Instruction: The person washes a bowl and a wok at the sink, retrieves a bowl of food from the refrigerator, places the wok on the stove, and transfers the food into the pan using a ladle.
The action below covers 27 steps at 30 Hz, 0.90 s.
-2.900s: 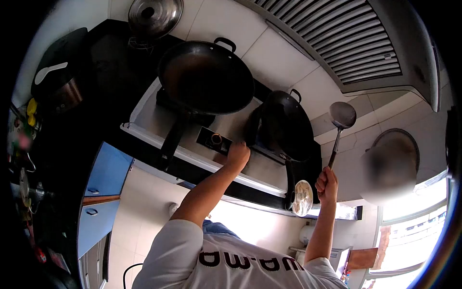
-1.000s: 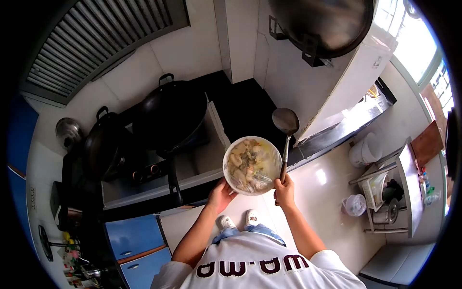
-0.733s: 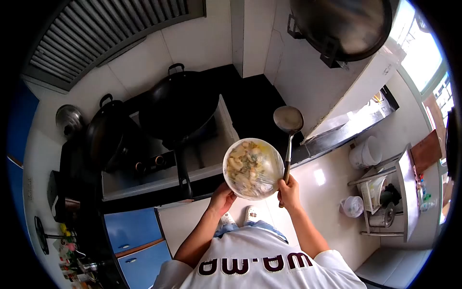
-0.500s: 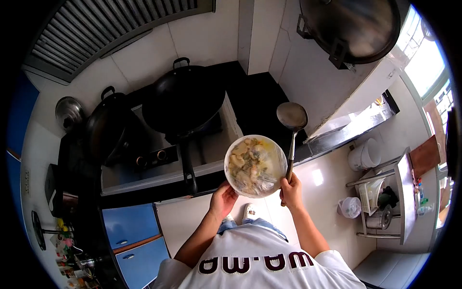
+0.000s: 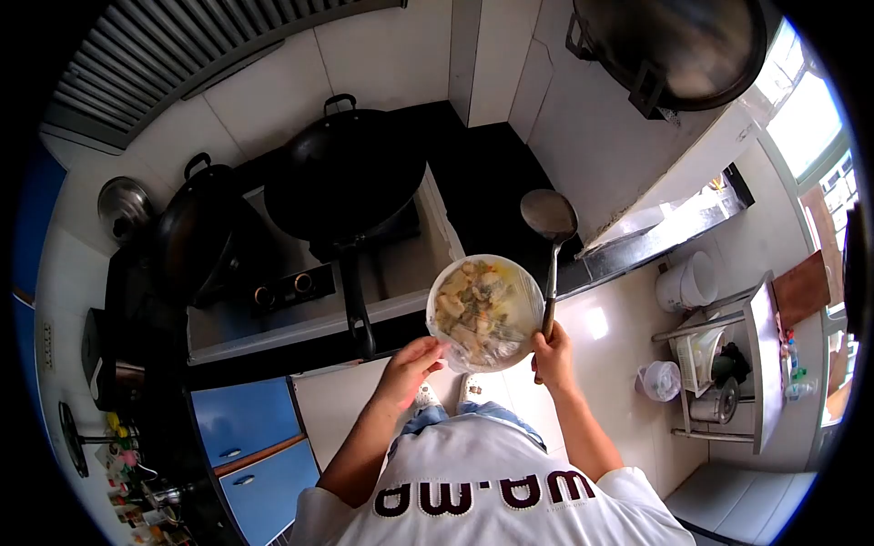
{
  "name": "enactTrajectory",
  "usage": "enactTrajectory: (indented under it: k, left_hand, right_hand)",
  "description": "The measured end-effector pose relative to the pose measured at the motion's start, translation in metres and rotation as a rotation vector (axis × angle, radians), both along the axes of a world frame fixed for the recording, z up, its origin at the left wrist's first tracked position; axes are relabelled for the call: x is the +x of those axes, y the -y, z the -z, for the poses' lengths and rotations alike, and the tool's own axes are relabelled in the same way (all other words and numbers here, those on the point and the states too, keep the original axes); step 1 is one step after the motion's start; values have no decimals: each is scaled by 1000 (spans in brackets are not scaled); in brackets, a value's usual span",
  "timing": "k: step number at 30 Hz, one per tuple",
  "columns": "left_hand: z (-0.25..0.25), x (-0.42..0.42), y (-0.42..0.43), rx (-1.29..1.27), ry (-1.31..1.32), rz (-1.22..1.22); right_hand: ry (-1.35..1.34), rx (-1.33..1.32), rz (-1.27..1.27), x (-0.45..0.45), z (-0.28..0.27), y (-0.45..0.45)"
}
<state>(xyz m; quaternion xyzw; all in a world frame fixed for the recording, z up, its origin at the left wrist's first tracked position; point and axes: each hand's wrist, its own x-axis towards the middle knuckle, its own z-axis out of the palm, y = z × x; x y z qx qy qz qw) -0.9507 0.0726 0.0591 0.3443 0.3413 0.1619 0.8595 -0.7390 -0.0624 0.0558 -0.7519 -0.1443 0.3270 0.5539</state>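
Observation:
A white bowl of food under clear plastic film is held up in front of my body, beside the hob's front edge. My left hand pinches the loose film at the bowl's lower left rim. In my right hand are the bowl's right rim and the dark handle of a metal ladle, whose head points up and away. A large black wok rests on the right burner, its long handle toward me. On the left burner sits another dark wok, in shadow.
Black counter continues right of the hob. A large round pan hangs at the upper right. Blue cabinets are below the hob. A metal lid leans at the far left. A white bucket and a shelf table stand right.
Earlier my left hand was at the hob knobs; then it came to the bowl. Since half a second ago it has shifted slightly left, pulling the film edge out from the rim.

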Motion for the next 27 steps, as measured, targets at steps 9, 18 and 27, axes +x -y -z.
enactTrajectory:
  k: [9, 18, 27]
  left_hand:
    - [-50, 29, 53, 75, 92, 155]
    - [-66, 50, 19, -181, 324, 214]
    - [-14, 16, -12, 891, -250, -104]
  right_hand:
    - [-61, -6, 68, -12, 6, -4]
    - [-52, 63, 121, -8, -9, -15]
    - [-51, 84, 106, 3, -20, -10]
